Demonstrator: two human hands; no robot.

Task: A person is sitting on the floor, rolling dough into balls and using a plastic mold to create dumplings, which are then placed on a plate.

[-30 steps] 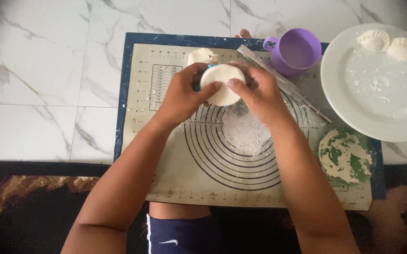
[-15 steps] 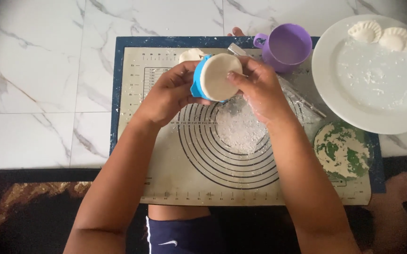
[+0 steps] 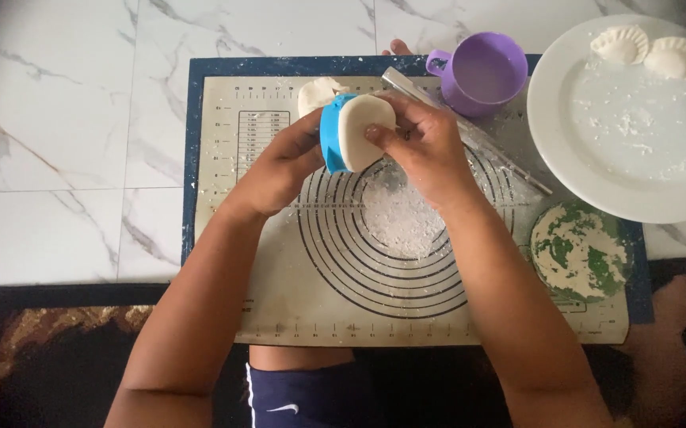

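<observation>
My left hand (image 3: 283, 168) grips a blue dumpling mould (image 3: 332, 135) from the left, held above the beige baking mat (image 3: 280, 269). A round white dough sheet (image 3: 363, 131) lies on the mould's face. My right hand (image 3: 426, 147) presses its fingertips on the right edge of that dough. Under my hands the mat's ring pattern carries a patch of flour (image 3: 402, 218). A lump of white dough (image 3: 315, 93) rests on the mat just behind the mould.
A purple mug (image 3: 482, 73) stands at the mat's far edge, a rolling pin (image 3: 509, 162) beside it. A white plate (image 3: 620, 143) at the right carries two shaped dumplings (image 3: 648, 49). A green floured bowl (image 3: 581, 252) sits at the near right. My foot (image 3: 672, 305) shows beside it.
The mould with the dough has tilted up so its face turns toward my right hand. Both hands shifted slightly left and closer to me.
</observation>
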